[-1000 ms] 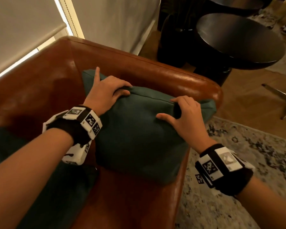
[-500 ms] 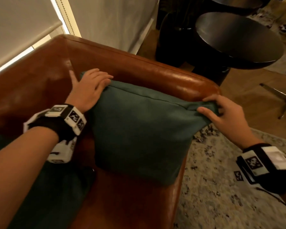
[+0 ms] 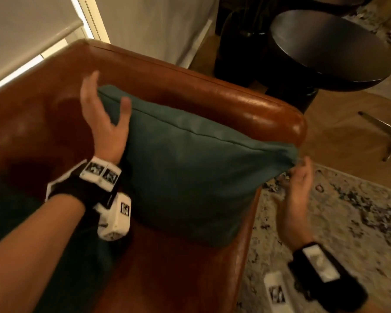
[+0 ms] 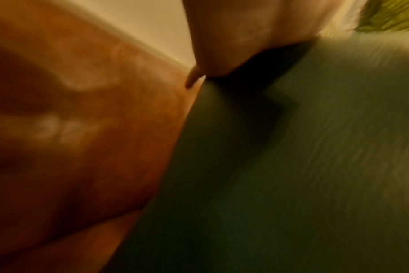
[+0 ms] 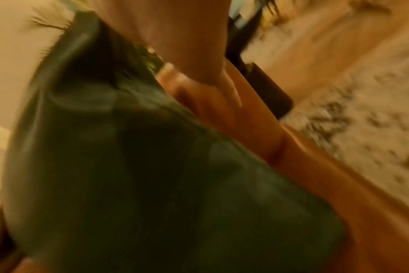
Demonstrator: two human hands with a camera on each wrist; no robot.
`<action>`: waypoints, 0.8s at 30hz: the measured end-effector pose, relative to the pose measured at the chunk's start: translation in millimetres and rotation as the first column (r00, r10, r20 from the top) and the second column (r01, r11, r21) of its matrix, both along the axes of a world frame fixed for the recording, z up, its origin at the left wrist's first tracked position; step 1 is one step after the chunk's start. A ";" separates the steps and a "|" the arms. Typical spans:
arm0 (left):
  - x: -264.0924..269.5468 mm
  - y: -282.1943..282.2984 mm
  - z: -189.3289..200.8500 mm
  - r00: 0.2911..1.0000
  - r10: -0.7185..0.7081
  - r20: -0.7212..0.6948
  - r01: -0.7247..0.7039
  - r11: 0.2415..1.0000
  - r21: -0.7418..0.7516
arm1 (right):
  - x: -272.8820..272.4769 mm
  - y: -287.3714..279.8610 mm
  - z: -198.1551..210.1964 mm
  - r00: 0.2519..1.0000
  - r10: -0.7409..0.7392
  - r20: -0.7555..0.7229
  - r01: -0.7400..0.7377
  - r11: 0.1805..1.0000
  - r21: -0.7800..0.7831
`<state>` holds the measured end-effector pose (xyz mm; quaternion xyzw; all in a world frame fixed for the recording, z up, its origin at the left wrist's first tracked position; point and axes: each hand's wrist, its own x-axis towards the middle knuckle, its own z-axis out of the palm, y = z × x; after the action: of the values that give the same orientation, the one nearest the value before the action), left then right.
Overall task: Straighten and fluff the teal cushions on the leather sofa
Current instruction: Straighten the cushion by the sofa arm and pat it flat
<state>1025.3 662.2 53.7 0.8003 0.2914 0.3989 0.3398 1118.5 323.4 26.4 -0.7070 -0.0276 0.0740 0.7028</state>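
Note:
A teal cushion (image 3: pixel 190 172) stands upright in the corner of the brown leather sofa (image 3: pixel 212 91), leaning on the armrest. My left hand (image 3: pixel 104 118) is open at its upper left corner, fingers spread, palm turned to the cushion's side and thumb over the front face. My right hand (image 3: pixel 299 179) is blurred, open, just under the cushion's right corner and beyond the armrest end. Both wrist views are blurred: teal cushion (image 4: pixel 292 166) beside the leather sofa (image 4: pixel 82 129), and teal cushion (image 5: pixel 128 166) against the armrest (image 5: pixel 257 125).
A second teal cushion (image 3: pixel 7 218) lies on the seat at lower left, partly behind my left arm. A round black table (image 3: pixel 325 46) stands past the armrest. A patterned rug (image 3: pixel 348 211) covers the floor on the right. A window blind (image 3: pixel 20 30) is behind the sofa.
Both hands slid outward from the cushion's top edge to its corners. The right hand let go of the right corner and dropped lower; the left hand opened and turned its palm to the cushion's side.

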 end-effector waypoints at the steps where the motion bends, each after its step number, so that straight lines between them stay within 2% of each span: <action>1: -12.8 -3.3 -16.0 1.000 0.024 0.009 -0.022 0.987 -0.156 | -15.5 2.2 -15.9 0.993 0.026 -0.115 -0.022 0.999 0.030; 2: -25.3 -3.2 -31.0 0.999 0.030 0.020 -0.021 0.936 -0.350 | -28.3 7.1 -34.5 0.973 0.044 -0.226 -0.033 0.998 0.051; 3: -33.7 -5.8 -44.6 0.999 -0.002 0.032 0.020 0.830 -0.557 | -37.7 15.1 -49.6 0.952 0.074 -0.296 -0.057 0.996 0.065; 4: -37.6 -12.0 -56.3 0.998 -0.056 0.028 0.059 0.707 -0.704 | -45.9 26.0 -56.5 0.939 0.088 -0.333 -0.069 0.995 0.069; 5: -38.4 -20.9 -61.2 0.995 -0.100 0.025 0.083 0.627 -0.775 | -49.9 38.7 -57.6 0.937 0.081 -0.341 -0.065 0.996 0.058; 7: -30.2 -35.3 -61.5 0.987 -0.162 -0.007 0.085 0.553 -0.829 | -47.9 58.3 -51.2 0.945 0.052 -0.323 -0.043 0.999 0.032; 8: -26.6 -37.3 -62.0 0.986 -0.165 -0.001 0.089 0.537 -0.839 | -48.8 68.4 -39.5 0.943 0.023 -0.333 -0.015 1.000 0.026; 9: -25.1 -33.5 -61.3 0.987 -0.158 -0.038 0.057 0.555 -0.830 | -44.5 70.0 -38.1 0.934 -0.007 -0.356 0.007 1.000 -0.002; 10: -27.6 -26.1 -61.8 0.985 -0.137 -0.105 -0.009 0.568 -0.823 | -37.8 61.7 -60.9 0.941 -0.006 -0.338 -0.011 0.999 -0.048; 12: -36.4 -13.0 -63.3 0.974 -0.151 -0.168 -0.059 0.547 -0.835 | -28.2 44.5 -93.6 0.937 0.008 -0.350 -0.070 0.984 -0.164; 14: -47.8 -14.3 -69.3 0.966 -0.178 -0.188 -0.049 0.586 -0.809 | -25.0 27.1 -122.9 0.919 0.002 -0.395 -0.073 0.983 -0.166; 15: -51.1 -18.8 -74.5 0.965 -0.191 -0.177 -0.041 0.558 -0.828 | -25.5 24.4 -135.2 0.910 -0.039 -0.414 -0.031 0.987 -0.160; 18: -49.2 -27.0 -99.2 0.955 -0.267 -0.131 0.020 0.496 -0.868 | -34.8 41.0 -104.8 0.914 -0.068 -0.401 -0.020 0.977 -0.212; 19: -47.5 -24.9 -95.9 0.966 -0.240 -0.095 0.037 0.493 -0.869 | -31.9 42.6 -93.4 0.924 -0.036 -0.382 -0.043 0.980 -0.196; 21: -39.2 -25.0 -67.8 0.992 -0.114 -0.049 0.007 0.447 -0.894 | -17.8 42.3 -78.6 0.925 -0.005 -0.380 -0.006 1.000 -0.028; 22: -33.8 -21.0 -56.2 0.995 -0.094 -0.037 0.012 0.476 -0.880 | -7.9 40.5 -68.8 0.928 0.004 -0.374 0.031 0.996 0.088; 24: -21.9 -13.6 -39.6 0.991 -0.124 0.040 0.098 0.501 -0.860 | 12.1 42.2 -53.9 0.933 -0.013 -0.358 0.082 0.980 0.179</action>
<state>1003.4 648.6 14.1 0.5488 0.4033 0.1689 0.7124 1130.6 365.5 -27.5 -0.6116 0.1101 0.1805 0.7624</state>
